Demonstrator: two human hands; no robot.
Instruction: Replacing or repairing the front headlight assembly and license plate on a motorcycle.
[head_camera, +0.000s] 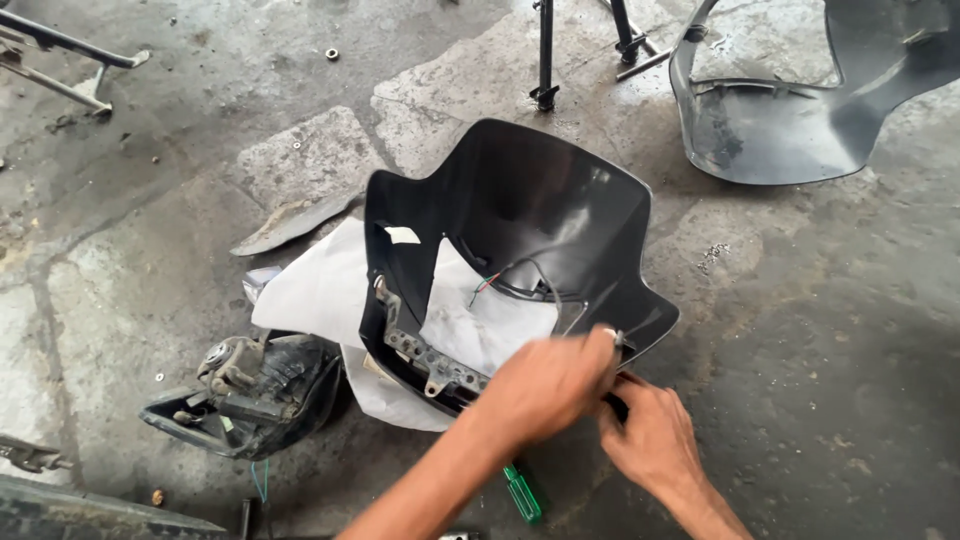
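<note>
— Two hands are working at the near edge of the black fairing cowl (530, 230), are they not?

— Yes. The left hand (548, 385) is reaching across, its fingers pinching a small metal fastener (618, 338) at the cowl's lower right corner. The right hand (650, 432) is lying just beside it, fingers curled together around something dark; what exactly, I cannot tell.

— Where is the cowl lying?

— It is sitting on the concrete floor (830, 330), hollow side up, partly over a white cloth (320, 290).

— And under the forearm?

— A green-handled screwdriver (522, 493) is lying on the floor there. To the left, a headlight housing (255, 390) is resting near the cloth.

— Anything farther off?

— Another dark body panel (790, 110) is lying at the upper right, well apart, and a black stand leg (544, 55) is standing beyond the cowl.
</note>
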